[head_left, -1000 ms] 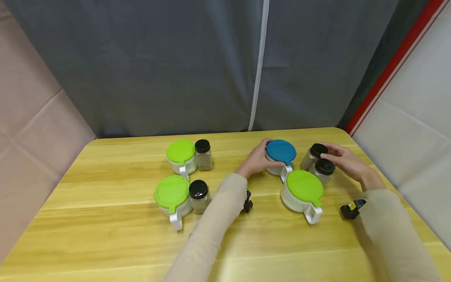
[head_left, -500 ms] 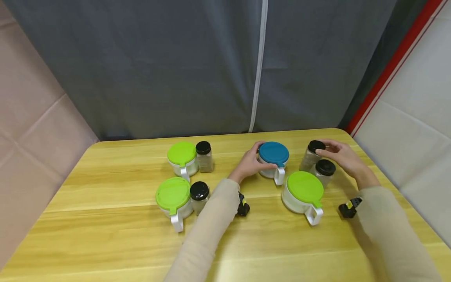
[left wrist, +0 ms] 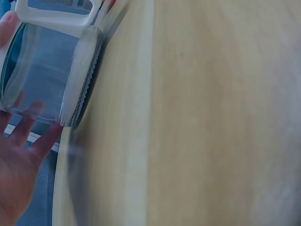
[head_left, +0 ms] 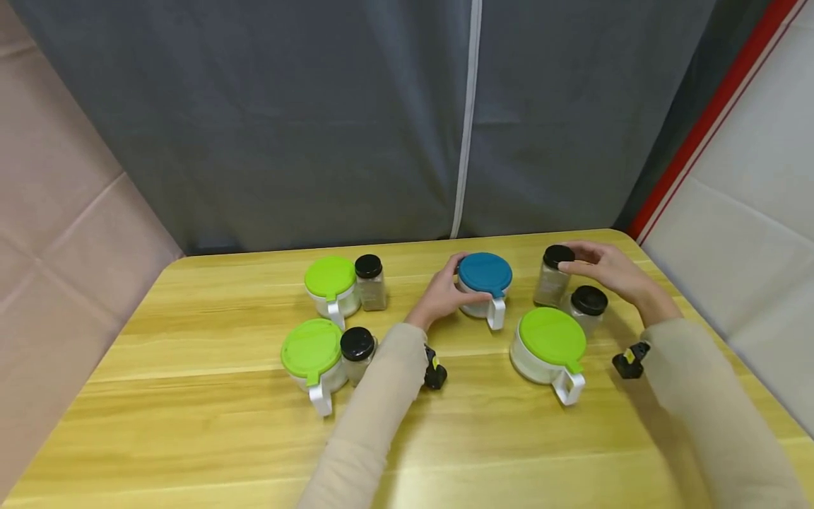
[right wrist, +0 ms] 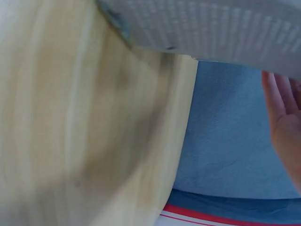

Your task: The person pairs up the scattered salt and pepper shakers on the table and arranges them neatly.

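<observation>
My left hand (head_left: 443,295) holds a blue-lidded seasoning pot (head_left: 486,276) round its side, thumb toward the white handle. In the left wrist view, the pot's clear wall (left wrist: 44,75) shows with fingers (left wrist: 47,139) spread along it. On the right, my right hand (head_left: 613,272) pinches the black lid of a spice jar (head_left: 552,283) between thumb and fingers. A second black-lidded jar (head_left: 588,302) stands just below that hand. In front of these two jars sits a green-lidded pot (head_left: 550,343). A printed label (right wrist: 216,33) fills the top of the right wrist view, partly hiding the hand.
Left of my forearm stand two more green-lidded pots (head_left: 329,277), each with a black-lidded jar (head_left: 371,286) beside it. Behind the wooden table (head_left: 210,424) hangs a grey curtain (head_left: 305,127). A white wall panel (head_left: 750,226) rises on the right.
My left hand has moved left with the blue-lidded pot. The spice jar in my right hand has shifted left and back, away from the second jar.
</observation>
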`<control>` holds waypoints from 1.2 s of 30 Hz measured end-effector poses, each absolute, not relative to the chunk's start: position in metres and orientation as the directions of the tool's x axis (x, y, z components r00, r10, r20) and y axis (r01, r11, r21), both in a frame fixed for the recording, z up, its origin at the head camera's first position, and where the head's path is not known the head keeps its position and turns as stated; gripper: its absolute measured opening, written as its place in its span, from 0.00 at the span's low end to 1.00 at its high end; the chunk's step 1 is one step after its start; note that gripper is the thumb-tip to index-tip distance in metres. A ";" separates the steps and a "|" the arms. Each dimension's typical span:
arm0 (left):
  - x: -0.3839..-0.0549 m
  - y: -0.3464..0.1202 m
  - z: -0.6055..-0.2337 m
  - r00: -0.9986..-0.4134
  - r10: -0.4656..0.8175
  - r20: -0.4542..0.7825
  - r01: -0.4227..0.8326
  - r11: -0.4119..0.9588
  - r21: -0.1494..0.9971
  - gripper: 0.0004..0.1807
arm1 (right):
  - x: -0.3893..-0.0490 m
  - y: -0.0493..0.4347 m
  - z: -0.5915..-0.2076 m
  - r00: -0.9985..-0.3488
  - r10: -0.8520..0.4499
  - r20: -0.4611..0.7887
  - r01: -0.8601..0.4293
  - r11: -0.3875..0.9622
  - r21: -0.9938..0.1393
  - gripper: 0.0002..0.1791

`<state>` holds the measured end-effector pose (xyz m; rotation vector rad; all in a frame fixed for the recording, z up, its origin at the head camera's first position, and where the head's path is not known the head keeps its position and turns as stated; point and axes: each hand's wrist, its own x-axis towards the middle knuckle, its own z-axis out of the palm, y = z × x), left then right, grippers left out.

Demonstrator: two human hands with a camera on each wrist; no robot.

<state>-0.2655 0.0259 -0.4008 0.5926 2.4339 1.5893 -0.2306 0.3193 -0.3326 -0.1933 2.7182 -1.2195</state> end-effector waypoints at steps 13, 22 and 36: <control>-0.269 0.010 -0.401 -0.908 0.414 0.062 0.222 0.350 0.910 0.48 | -0.241 0.296 -0.316 -0.972 -0.219 -0.085 -0.092 0.690 -0.718 0.36; -0.273 -0.006 -0.401 -0.904 0.425 0.050 0.214 0.347 0.913 0.48 | -0.248 0.279 -0.310 -0.952 -0.302 -0.048 -0.191 0.711 -0.677 0.34; -0.263 -0.016 -0.386 -0.893 0.449 0.019 0.181 0.321 0.930 0.46 | -0.262 0.257 -0.319 -0.888 -0.456 -0.057 -0.299 0.669 -0.681 0.33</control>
